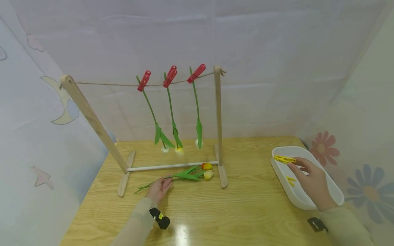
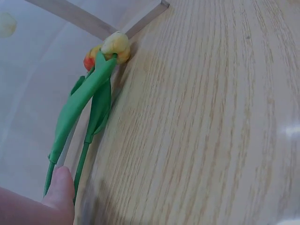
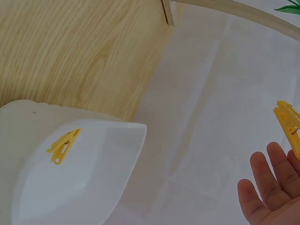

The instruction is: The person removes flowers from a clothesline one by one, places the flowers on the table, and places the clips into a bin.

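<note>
My left hand is at the stems of two tulips lying near the rack's base: a red-and-yellow tulip and a pale yellow tulip. In the left wrist view its thumb overlaps the stems; I cannot tell whether the fingers grip one. Over the white basin, my right hand pinches a yellow clothespin between thumb and fingers. The right wrist view catches this pin at its edge, with the other fingers loosely bent. Another yellow clothespin lies inside the basin.
A wooden rack carries a string where red clothespins hold three tulips head down, including one with a yellow bloom. A white rod joins its feet. Pale cloth hangs behind the table.
</note>
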{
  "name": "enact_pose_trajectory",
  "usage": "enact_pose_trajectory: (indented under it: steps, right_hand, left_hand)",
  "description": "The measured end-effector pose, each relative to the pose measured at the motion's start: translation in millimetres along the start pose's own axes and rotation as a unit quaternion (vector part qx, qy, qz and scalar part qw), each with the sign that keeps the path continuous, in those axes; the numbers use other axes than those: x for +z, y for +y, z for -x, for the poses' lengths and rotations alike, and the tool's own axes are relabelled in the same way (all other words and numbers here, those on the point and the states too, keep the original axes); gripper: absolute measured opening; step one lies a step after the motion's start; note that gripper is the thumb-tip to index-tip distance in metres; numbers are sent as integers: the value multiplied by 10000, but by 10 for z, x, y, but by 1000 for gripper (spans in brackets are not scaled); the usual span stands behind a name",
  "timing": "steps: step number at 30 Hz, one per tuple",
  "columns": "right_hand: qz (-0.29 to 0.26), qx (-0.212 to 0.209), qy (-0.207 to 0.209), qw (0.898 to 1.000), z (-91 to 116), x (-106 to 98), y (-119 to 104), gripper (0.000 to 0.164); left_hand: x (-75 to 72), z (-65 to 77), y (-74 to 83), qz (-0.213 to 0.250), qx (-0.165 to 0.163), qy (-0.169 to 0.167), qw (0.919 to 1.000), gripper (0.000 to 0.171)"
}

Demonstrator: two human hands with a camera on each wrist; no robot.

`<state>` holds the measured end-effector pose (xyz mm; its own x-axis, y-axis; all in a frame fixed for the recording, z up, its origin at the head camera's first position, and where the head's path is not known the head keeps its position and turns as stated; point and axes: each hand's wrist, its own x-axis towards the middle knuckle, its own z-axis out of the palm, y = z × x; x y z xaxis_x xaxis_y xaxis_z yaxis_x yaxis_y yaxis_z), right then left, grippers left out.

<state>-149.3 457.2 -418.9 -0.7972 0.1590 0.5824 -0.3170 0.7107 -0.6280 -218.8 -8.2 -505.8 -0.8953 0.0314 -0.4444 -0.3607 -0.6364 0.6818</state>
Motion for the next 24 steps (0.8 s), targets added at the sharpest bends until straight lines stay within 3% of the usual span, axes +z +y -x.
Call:
enact_pose_trajectory:
  steps: [6,15,24]
  right_hand:
    - [221,268,-207,9992,25,-45,147,19]
    - [446,436,-476,9969,50,-101,341,19]
    - [1057,445,-1141,9868,42,-129,468,20]
  left_hand:
    - [-27,1,-25,-43,-22,100,9999,53]
    - [-77,2,-19,-92,-83,-41,9999,53]
    - [-136,17,-18,10,-55,-131,9999,45]
